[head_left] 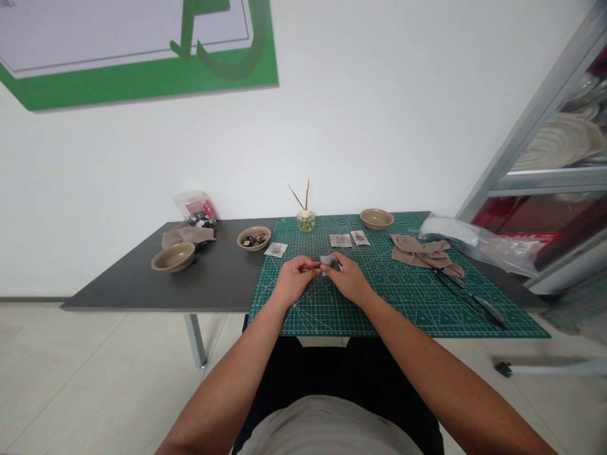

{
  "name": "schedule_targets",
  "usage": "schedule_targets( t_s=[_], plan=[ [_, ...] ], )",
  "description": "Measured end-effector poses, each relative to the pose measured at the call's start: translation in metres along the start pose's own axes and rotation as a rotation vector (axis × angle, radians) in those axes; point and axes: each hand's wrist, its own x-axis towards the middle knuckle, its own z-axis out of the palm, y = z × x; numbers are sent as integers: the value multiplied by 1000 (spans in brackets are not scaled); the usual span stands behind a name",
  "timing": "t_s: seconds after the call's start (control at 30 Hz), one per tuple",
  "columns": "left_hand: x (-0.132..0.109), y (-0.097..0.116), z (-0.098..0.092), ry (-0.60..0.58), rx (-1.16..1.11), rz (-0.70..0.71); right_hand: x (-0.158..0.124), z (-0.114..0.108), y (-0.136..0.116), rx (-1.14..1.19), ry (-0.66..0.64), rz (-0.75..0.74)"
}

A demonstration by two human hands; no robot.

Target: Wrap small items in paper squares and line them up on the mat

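Above the green cutting mat (pixel 327 316), a small grey-patterned square packet (pixel 328 260) is held between thumb and fingers of my right hand (pixel 351 279). My left hand (pixel 294 277) is closed in a pinch right at the packet's left edge; whatever lies between its fingertips is hidden. Similar pale squares with dark patterns lie flat on the mat: one (pixel 276 249) left of my hands, two more (pixel 341 240) (pixel 360 237) just beyond them. Left of the mat stands a tan bowl (pixel 241 245) containing small dark and brown pieces, like stones or shells.
A reed diffuser (pixel 306 221) and a tan bowl (pixel 377 218) stand at the back. To the right lie a brown cloth (pixel 422 253), black-handled tweezers or scissors (pixel 469 298) and plastic wrapping (pixel 478 240). Farther left are another bowl (pixel 173 258), a cloth (pixel 183 235) and a tipped clear tub (pixel 194 207).
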Motion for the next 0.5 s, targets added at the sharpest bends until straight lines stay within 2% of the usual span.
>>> schedule_targets(
  t_s=[0.2,0.37,0.5],
  plan=[
    [0,0,0,-12,0,17,1,2,-1,-29,1,-20],
    [1,-3,0,6,5,-23,1,0,2,-30,0,23],
    [2,-4,-1,77,-8,-26,3,4,9,67,142,87]
  ],
)
